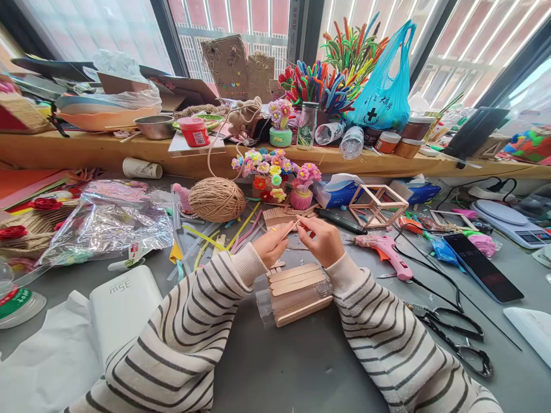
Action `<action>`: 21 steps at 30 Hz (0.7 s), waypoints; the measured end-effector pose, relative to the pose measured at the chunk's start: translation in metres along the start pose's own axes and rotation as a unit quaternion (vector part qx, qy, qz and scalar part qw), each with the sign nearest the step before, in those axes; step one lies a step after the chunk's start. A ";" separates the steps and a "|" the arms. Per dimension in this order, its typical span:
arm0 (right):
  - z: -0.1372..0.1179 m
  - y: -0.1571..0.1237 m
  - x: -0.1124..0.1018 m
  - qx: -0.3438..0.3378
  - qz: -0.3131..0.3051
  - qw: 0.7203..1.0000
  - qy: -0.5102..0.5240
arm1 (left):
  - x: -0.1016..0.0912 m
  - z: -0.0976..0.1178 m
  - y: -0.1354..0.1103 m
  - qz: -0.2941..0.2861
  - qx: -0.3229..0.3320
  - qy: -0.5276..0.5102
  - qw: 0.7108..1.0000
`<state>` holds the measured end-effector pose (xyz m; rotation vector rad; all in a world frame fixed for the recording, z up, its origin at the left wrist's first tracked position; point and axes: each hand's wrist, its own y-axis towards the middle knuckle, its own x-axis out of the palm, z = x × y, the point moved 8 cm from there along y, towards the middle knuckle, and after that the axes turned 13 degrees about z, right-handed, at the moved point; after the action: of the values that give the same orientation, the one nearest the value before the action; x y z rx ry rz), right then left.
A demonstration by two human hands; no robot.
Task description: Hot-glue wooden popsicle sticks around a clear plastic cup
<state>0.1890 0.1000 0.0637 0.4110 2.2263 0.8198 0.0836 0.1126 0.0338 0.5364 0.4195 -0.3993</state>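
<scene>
Pale wood covers part of a clear plastic cylinder point(263, 303), which lies on its side on the grey tabletop point(297, 373), just below the two hands and between the striped sleeves. Flat craft sticks point(298, 279) with rounded ends run along it side by side: one group lies over the top and another along the near edge, with a strip of bare see-through plastic between them. The plastic juts out past the sticks at the left end. The cylinder's underside is out of sight, the right cuff point(346, 273) hides part of its right end, and the bottom edge of the view cuts off both sleeves. Beyond the cylinder, the left hand point(272, 245) and right hand point(322, 241) come together in front of a heap of loose sticks point(279, 217), which their fingers partly cover. Both hands are closed to a pinch, fingertips nearly meeting around a small pale piece point(295, 226); it is too small and too covered to tell its shape or exactly how each finger bears on it. Neither hand's fingers grip the cylinder.
</scene>
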 end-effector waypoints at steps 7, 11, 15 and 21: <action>-0.005 -0.002 -0.001 -0.067 0.005 0.997 -0.043 | 0.004 0.002 -0.001 -0.052 -0.004 0.005 0.999; -0.006 -0.005 0.000 -0.116 0.010 0.990 -0.085 | 0.007 0.001 0.001 -0.075 -0.013 0.036 0.996; -0.005 -0.007 0.001 -0.127 0.014 0.987 -0.093 | 0.004 0.008 0.001 -0.069 -0.002 0.072 0.995; -0.005 -0.006 0.003 -0.108 0.006 0.990 -0.094 | 0.001 0.019 0.001 -0.055 0.039 0.151 0.986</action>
<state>0.1836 0.0945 0.0608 0.3811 1.9404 0.9770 0.0902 0.1019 0.0486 0.6549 0.7314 -0.4440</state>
